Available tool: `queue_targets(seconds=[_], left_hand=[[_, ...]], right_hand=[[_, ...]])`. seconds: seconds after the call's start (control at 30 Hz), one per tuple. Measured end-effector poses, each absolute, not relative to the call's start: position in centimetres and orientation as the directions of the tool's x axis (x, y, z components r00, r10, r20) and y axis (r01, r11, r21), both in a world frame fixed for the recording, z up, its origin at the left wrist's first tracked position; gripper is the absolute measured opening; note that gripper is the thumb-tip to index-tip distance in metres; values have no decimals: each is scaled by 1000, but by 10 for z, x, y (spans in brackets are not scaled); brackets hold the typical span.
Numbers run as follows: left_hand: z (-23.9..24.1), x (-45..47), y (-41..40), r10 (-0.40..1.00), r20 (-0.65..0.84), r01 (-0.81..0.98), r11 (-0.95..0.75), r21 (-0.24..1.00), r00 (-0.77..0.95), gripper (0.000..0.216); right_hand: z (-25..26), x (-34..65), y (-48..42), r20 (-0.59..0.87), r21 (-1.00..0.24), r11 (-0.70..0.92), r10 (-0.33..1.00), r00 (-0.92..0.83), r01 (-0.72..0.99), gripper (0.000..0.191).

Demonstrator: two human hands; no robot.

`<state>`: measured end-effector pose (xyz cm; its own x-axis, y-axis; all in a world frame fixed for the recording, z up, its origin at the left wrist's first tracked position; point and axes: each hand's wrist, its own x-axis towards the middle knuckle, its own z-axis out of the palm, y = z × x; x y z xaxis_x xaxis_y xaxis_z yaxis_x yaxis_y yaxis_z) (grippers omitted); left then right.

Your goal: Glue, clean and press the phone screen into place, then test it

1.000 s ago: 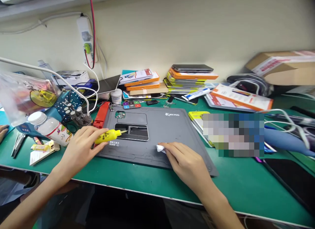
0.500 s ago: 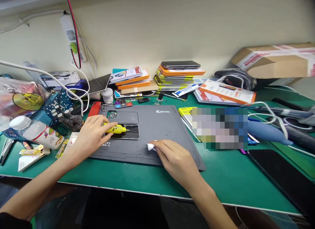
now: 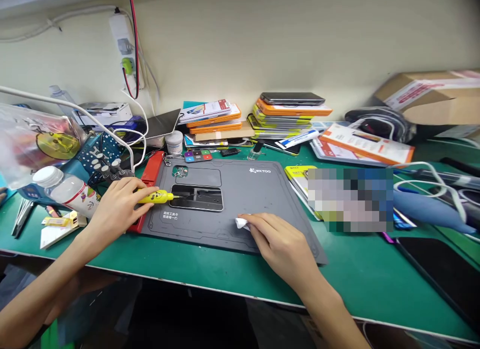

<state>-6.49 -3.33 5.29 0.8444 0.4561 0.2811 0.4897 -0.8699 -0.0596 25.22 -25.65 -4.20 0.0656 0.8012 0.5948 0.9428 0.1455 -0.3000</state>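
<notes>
My left hand (image 3: 119, 205) is closed around a yellow glue tube (image 3: 159, 196) with a thin needle tip. The tube lies nearly level, and its tip points right, at the left end of a phone (image 3: 197, 198) with a dark, glossy face. I cannot tell whether the tip touches it. Fingers pinched, my right hand (image 3: 283, 241) holds a crumpled white tissue (image 3: 242, 222) low over the grey work mat (image 3: 240, 194), right of and nearer than the phone. Behind the phone lies a grey phone back panel (image 3: 198, 177) with a camera cutout, apparently on the mat.
A red strip (image 3: 153, 169) borders the mat's left side. At left stand a white-capped bottle (image 3: 71, 191) and a small box (image 3: 62, 229). Stacked boxes (image 3: 285, 114) line the wall. To the right are a yellow battery pack (image 3: 300, 179) and a large black phone (image 3: 438, 269).
My left hand has drawn the glue tube leftward, so its needle tip has gone from over the phone's right part to its left end. My right hand keeps the tissue. The view has shifted.
</notes>
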Motion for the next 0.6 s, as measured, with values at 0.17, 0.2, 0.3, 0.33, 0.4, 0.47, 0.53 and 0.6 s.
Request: queue_targets(seconds=[0.17,0.2,0.3,0.33,0.4,0.47,0.53,0.6], left_hand=[[47,-72,-41,487,309,528,-847,-60,817,34],[45,-74,-42,496,322,538,-842,-49,806,35],[37,-80,-45,534,392,573,-819,19,749,38],[34,-83,-45,550,416,584,-810,54,724,39],[29,-90,-47,582,450,591,-795,137,678,39],[25,-98,-50,631,441,589,-769,247,639,38],[22,-108,-55,718,395,600,-696,393,574,41],[22,-120,-63,819,335,599,-571,561,466,43]], right_hand=[[-43,252,-256,592,-326,145,802,82,934,18],[-43,252,-256,588,-338,145,804,89,930,19],[-43,252,-255,569,-378,137,815,112,916,20],[-43,252,-256,564,-387,136,817,118,912,21],[-42,251,-256,560,-397,136,819,123,908,22],[-42,251,-255,560,-396,138,820,120,908,22],[-43,251,-255,557,-390,126,821,125,912,22],[-45,250,-253,554,-389,106,821,140,915,21]])
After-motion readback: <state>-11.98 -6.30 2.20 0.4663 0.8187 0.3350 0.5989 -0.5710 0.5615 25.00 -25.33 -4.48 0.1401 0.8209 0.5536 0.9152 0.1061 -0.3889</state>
